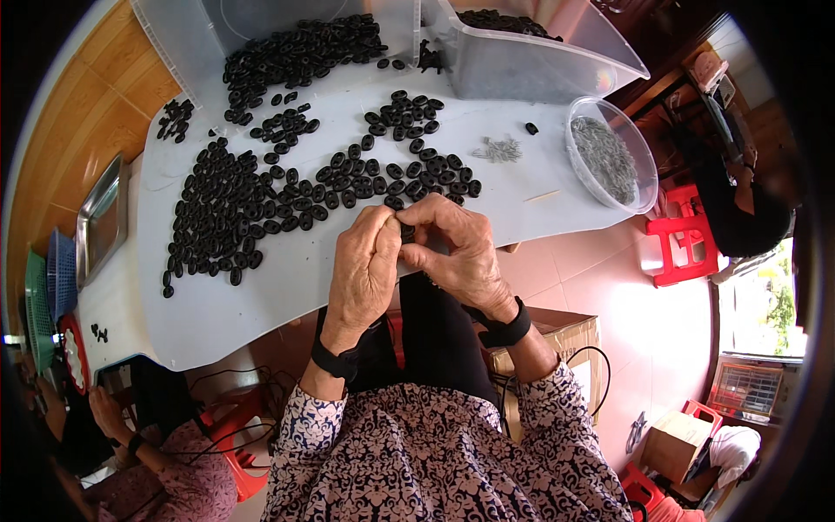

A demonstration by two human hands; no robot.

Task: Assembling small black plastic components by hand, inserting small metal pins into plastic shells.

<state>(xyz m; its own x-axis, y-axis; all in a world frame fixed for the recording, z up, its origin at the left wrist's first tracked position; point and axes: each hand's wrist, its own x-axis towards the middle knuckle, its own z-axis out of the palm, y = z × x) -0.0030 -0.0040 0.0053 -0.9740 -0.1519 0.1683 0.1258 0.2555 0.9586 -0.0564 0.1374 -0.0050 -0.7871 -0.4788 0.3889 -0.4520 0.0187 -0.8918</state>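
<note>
At the front edge of the white table, my left hand and my right hand meet, fingertips pressed together. Between them is a small black oval part, mostly covered by the fingers. Both hands are closed on it. Just beyond my fingers lie several black oval pieces, which look to have two holes each. A dense spread of the same pieces covers the table's left side. A small heap of thin, clear-grey bits lies to the right, past my right hand.
A round clear tub of grey bits stands at the table's right edge. Two translucent bins with black pieces occupy the far side. A thin stick lies at right. A metal tray is at left; a cardboard box stands below.
</note>
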